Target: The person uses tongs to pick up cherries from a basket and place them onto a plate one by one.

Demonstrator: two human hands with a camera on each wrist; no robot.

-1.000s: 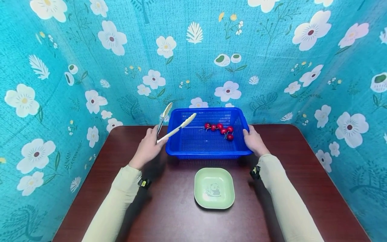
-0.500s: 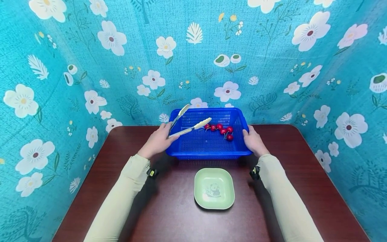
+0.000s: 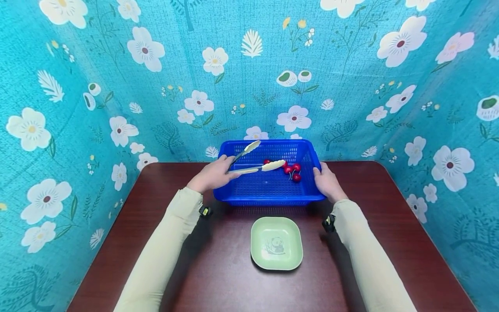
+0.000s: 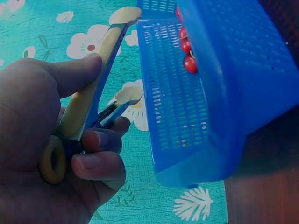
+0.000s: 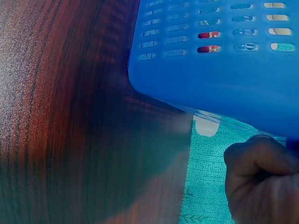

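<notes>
My left hand (image 3: 215, 174) holds a pair of tongs (image 4: 88, 93) with cream tips, their arms spread apart. In the head view the tongs reach over the left side of a blue plastic basket (image 3: 269, 199), one tip overlapping the fruit. Inside the basket, toward its right and back, lie several red cherries (image 3: 296, 177) with stems. My right hand (image 3: 329, 182) grips the basket's right rim, thumb over the edge; in the right wrist view that hand (image 5: 261, 182) shows at the lower right, its fingertips hidden by the basket wall.
A light green square dish (image 3: 276, 262) with a panda print stands on the dark wooden table (image 3: 218, 268), in front of the basket. Behind and to both sides hangs a turquoise flowered cloth (image 3: 249, 86).
My left hand has moved right with the tongs, from beside the basket to over its left part, and the tips now reach the cherries in view. The right hand and basket stay put.
</notes>
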